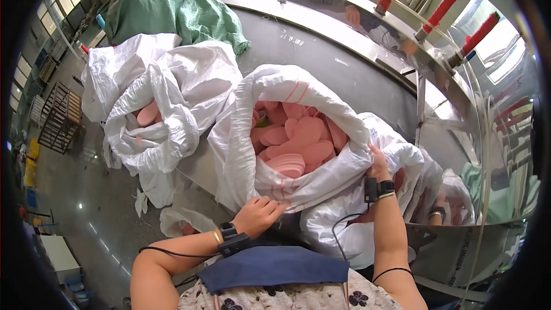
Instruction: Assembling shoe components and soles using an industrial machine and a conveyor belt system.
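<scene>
The white sack (241, 155) of pink insoles (298, 143) is gripped at its rim by the left hand (258, 215) and right hand (379, 166).

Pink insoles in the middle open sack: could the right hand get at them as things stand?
Probably yes. The right hand grips the white sack at its rim, right beside the pink insoles, which lie uncovered in the open mouth.
</scene>
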A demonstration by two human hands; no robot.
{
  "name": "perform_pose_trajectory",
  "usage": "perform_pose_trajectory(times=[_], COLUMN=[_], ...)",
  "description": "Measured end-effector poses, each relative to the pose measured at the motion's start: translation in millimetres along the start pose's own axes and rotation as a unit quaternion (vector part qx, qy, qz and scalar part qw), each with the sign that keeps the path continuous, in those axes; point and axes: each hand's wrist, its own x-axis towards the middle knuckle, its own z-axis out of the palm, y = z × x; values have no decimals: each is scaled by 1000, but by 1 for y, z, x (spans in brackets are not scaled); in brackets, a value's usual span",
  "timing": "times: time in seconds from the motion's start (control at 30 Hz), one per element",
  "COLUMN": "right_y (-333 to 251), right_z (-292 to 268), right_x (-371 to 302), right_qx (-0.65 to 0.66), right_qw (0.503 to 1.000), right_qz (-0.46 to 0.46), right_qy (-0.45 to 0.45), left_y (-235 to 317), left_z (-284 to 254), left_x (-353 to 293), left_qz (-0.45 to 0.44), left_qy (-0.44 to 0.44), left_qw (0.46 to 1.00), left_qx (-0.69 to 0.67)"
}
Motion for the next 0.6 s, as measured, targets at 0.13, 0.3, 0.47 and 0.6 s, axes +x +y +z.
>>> perform_pose_trajectory(times=[0.13,0.3,0.47,0.6], right_y=[9,-17,3,23], right_z=[8,118,210,225], right_x=[7,-76,-126,-74], right_qx=[-571,-717,-647,-779], right_qw=[708,529,553,411], right_qz=[-348,-353,-509,-396], right_qy=[225,286,-127,-259], left_y=[13,10,-39,-53], left_z=[34,-47,-46,-2], left_x=[-19,6,74,83], left_qz=[-30,-78,-106,-157], left_qy=[-42,13,140,69], left_qw=[999,978,967,979], left_qx=[-16,-195,-186,-109])
